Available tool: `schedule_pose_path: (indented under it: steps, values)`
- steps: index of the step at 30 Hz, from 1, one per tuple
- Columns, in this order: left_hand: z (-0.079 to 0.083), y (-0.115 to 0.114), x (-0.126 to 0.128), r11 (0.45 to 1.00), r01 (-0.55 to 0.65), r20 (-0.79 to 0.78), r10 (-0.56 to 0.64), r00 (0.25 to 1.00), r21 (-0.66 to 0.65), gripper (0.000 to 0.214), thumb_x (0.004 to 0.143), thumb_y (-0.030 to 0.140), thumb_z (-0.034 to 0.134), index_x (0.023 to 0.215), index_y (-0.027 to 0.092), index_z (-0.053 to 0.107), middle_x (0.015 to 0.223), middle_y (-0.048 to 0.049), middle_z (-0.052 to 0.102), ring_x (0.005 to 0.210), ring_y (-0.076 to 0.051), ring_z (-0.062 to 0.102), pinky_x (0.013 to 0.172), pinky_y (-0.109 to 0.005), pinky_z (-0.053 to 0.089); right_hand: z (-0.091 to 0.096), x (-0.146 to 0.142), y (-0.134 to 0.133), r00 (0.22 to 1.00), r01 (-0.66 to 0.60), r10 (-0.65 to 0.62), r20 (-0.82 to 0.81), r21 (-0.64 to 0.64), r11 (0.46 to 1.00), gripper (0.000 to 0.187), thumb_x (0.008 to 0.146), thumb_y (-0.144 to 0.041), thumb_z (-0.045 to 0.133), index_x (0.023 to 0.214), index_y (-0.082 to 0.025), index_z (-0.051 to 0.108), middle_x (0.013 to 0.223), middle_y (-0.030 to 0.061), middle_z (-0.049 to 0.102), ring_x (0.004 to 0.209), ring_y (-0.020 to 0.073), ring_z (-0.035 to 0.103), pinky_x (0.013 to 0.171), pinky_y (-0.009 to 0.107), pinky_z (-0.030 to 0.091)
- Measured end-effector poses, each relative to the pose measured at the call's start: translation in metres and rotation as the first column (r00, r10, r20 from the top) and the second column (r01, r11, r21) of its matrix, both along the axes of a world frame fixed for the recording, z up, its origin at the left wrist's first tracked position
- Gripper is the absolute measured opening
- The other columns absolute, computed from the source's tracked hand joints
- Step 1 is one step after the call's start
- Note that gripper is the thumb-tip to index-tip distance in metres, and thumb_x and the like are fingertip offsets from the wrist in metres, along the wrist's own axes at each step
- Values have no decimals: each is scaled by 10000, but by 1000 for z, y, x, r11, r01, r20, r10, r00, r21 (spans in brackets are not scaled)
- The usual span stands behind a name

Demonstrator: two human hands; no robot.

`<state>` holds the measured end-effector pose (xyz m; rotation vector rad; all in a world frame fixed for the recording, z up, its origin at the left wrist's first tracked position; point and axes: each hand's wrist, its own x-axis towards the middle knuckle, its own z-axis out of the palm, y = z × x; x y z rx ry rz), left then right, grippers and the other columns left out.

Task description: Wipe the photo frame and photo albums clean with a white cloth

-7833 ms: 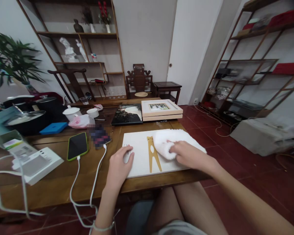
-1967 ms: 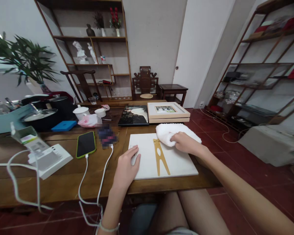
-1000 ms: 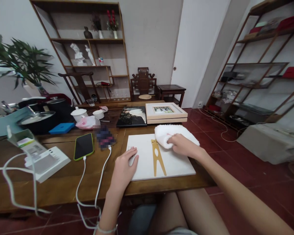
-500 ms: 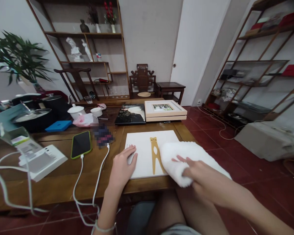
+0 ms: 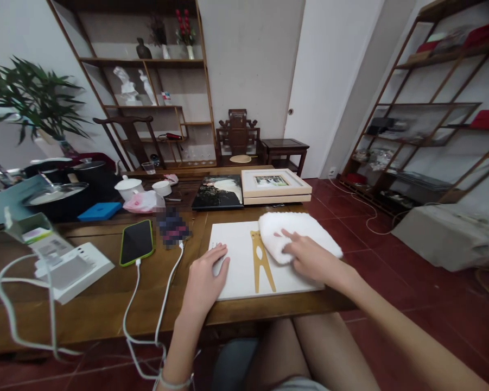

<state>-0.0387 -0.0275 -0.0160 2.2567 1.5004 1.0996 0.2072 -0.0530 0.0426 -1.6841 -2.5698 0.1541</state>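
A white rectangular board (image 5: 236, 260) with a golden two-legged shape (image 5: 260, 266) on its face lies flat at the table's near edge. My left hand (image 5: 208, 271) rests on the board's left edge, fingers stretched out, holding nothing. A fluffy white cloth (image 5: 305, 222) covers the right part of the board and hangs over its right side. My right hand (image 5: 309, 256) grips this cloth and presses it on the board, just right of the golden shape. The board's right corner is hidden under the cloth.
Behind the board lie a dark picture panel (image 5: 217, 193) and stacked pale frames (image 5: 277, 187). To the left are a phone (image 5: 137, 243) on a white cable (image 5: 127, 309), an opened white box (image 5: 81, 269), a blue box (image 5: 100, 211) and a black pan (image 5: 59, 198).
My right hand has moved the cloth away from me, up the board, uncovering its lower right part and the golden shape's right leg. My left hand has stayed in place.
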Motion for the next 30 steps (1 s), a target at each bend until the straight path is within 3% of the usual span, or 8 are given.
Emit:
schedule_pose_path:
  steps: [5,8,11,15,18,21,25,30]
  values:
    - [-1,0,1,1000,-14,-8,14,1000,6,255,806,226,528,980,146,696,1091,-94,686,1083,-240,610,986,-410,455,17,3,-77,1000,-19,19,-3,-233,972,485,596,72,372,900,-147,679,1437,98,350,1345,237,241,1058,381,286]
    - [0,0,2,1000,-13,-7,13,1000,5,252,808,227,523,977,153,695,1093,-90,686,1083,-234,610,985,-408,456,17,6,-86,1000,-9,4,-19,-258,966,463,608,51,382,891,-173,672,1456,70,318,1340,233,258,1057,385,286]
    - [0,0,2,1000,-9,-2,9,1000,10,244,807,224,522,968,165,695,1084,-84,691,1077,-230,614,977,-403,463,7,9,-60,999,18,-26,-47,-176,984,477,611,40,374,933,-160,663,1441,115,345,1311,253,323,1020,390,327]
    - [2,-2,1,1000,-8,-1,8,1000,6,236,807,223,526,961,170,696,1081,-83,692,1076,-234,615,969,-412,470,-8,1,2,994,56,-57,-91,-9,998,473,630,42,367,994,-95,636,1269,199,533,1301,286,335,1007,421,323]
    - [3,-2,1,1000,-2,7,2,1000,9,233,809,224,526,962,184,697,1082,-74,693,1077,-234,614,969,-418,471,-13,-11,37,991,68,-60,-122,57,996,507,633,68,339,1022,-99,619,1153,170,614,1304,280,330,1022,463,292]
    - [3,-2,1,1000,-3,4,3,1000,1,245,814,229,520,977,174,695,1088,-80,689,1081,-234,611,968,-409,473,-17,-24,43,991,33,-23,-133,81,996,517,628,74,348,1030,-105,620,1248,152,562,1322,273,294,1048,478,256]
    - [4,-2,1,1000,-8,-11,8,1000,-25,268,818,239,515,997,147,692,1103,-97,681,1094,-240,603,972,-408,469,-21,-36,4,990,-42,53,-131,86,995,483,620,55,399,1008,-93,646,1424,166,362,1358,301,181,1084,510,180]
    - [4,-2,1,999,-12,-9,11,1000,-31,279,817,243,516,1008,137,691,1114,-103,674,1098,-242,601,987,-413,453,-18,-39,-67,982,-163,161,-101,-19,986,414,577,37,430,872,-115,678,1467,132,287,1366,324,112,1093,549,146]
